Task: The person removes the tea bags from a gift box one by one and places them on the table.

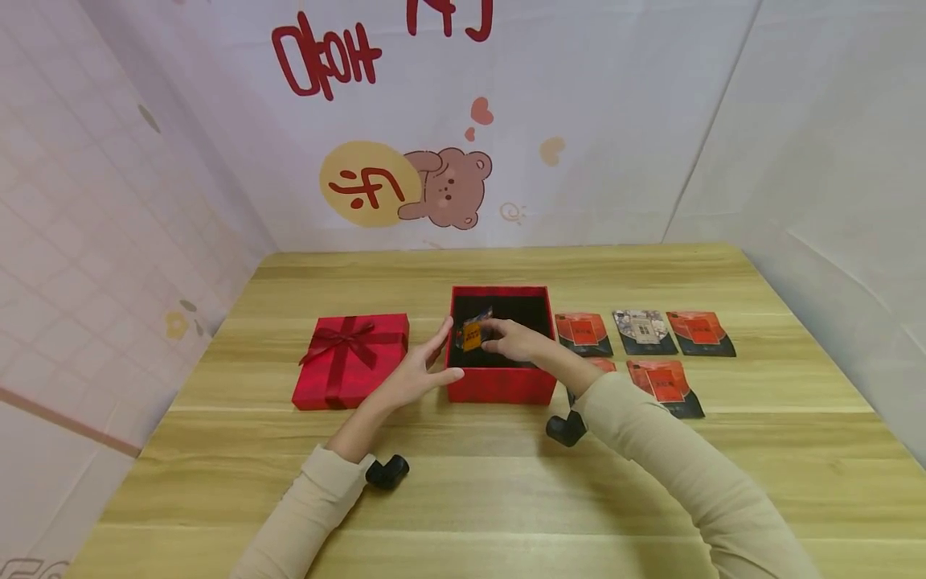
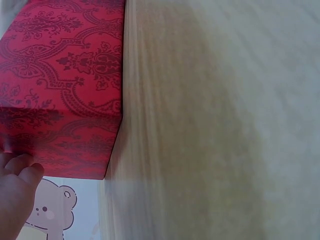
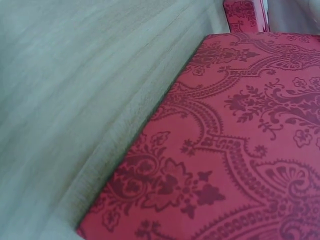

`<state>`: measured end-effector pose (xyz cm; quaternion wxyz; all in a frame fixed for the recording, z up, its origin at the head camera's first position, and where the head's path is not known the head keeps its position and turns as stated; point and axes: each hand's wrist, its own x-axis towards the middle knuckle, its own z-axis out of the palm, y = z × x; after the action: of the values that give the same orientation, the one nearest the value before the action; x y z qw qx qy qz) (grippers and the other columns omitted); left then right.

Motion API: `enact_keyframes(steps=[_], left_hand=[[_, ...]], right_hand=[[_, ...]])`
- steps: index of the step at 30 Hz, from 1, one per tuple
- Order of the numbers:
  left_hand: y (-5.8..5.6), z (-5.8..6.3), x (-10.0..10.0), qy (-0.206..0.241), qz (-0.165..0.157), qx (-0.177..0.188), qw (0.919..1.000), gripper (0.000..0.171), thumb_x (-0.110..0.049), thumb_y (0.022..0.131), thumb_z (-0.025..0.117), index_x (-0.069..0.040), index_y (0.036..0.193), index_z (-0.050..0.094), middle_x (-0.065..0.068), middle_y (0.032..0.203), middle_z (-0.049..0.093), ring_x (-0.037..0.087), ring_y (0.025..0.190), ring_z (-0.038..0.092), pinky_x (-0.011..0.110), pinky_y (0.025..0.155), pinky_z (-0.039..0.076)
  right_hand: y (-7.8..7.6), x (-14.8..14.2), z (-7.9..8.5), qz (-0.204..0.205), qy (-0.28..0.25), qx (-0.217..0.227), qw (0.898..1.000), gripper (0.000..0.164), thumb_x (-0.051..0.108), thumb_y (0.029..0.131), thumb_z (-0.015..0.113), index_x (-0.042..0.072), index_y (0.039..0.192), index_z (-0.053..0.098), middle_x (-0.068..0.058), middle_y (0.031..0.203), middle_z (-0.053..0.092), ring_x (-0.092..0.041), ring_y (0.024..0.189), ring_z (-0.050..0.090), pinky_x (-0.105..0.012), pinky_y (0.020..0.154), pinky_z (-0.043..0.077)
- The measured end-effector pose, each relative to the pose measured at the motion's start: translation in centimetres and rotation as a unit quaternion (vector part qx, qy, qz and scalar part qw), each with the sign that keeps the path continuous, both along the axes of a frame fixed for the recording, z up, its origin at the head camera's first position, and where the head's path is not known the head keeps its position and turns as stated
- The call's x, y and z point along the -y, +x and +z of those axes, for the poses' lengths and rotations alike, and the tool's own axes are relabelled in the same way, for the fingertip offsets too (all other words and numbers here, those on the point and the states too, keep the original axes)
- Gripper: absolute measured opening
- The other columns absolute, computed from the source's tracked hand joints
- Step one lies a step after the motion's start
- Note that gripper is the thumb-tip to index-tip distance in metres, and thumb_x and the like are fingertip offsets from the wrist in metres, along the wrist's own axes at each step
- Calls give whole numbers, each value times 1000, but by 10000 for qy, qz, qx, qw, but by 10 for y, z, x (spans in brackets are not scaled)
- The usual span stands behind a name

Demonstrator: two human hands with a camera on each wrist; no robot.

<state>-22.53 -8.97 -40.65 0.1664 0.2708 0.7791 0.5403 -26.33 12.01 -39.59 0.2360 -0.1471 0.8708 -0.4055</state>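
A red patterned gift box [image 1: 499,386] with a black interior stands lidless at the middle of the table. My right hand [image 1: 515,341] reaches in over its opening and pinches a small orange-and-black packet [image 1: 472,334] at the left inside. In the right wrist view only the box wall [image 3: 240,140] shows, and that hand is out of sight. At the box's left side is my left hand [image 1: 419,374], thumb and fingers spread near the front left corner. The left wrist view has its fingers [image 2: 20,167] resting against the red wall.
Left of the box lies its red lid [image 1: 372,370] with a dark ribbon bow. On the right several flat pouches lie in two rows, among them a red-black pouch [image 1: 700,331] and a grey pouch [image 1: 644,331]. One front pouch is partly hidden by the right forearm.
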Motion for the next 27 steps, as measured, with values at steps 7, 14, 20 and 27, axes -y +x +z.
enact_keyframes(steps=[7,14,20,27], left_hand=[[6,6,-1,71,-15,-56,10000,77,-10,89,58,-2,145,5,15,152,2,28,138,8,44,109,18],[7,11,-1,-16,5,19,10000,76,-8,90,57,-3,146,5,12,153,2,27,138,9,43,109,19],[7,10,-1,42,-11,-2,10000,77,-7,90,56,-2,145,4,14,152,1,27,138,8,43,109,18],[6,9,-2,22,13,-22,10000,76,-6,90,56,1,145,5,14,152,2,28,138,9,43,109,18]], right_hand=[[-1,3,-2,107,449,-255,9986,51,15,94,48,0,140,32,-20,139,38,-35,129,33,-50,105,28],[-1,2,-2,-20,489,-291,9984,51,17,94,48,2,140,34,-20,140,36,-35,130,31,-51,104,28],[-1,1,-2,-226,382,-578,9973,47,16,93,50,2,137,41,-18,116,57,-26,99,57,-39,87,46],[-1,0,1,-381,327,-777,9957,44,13,90,56,2,132,47,-15,111,62,-17,79,58,-27,69,48]])
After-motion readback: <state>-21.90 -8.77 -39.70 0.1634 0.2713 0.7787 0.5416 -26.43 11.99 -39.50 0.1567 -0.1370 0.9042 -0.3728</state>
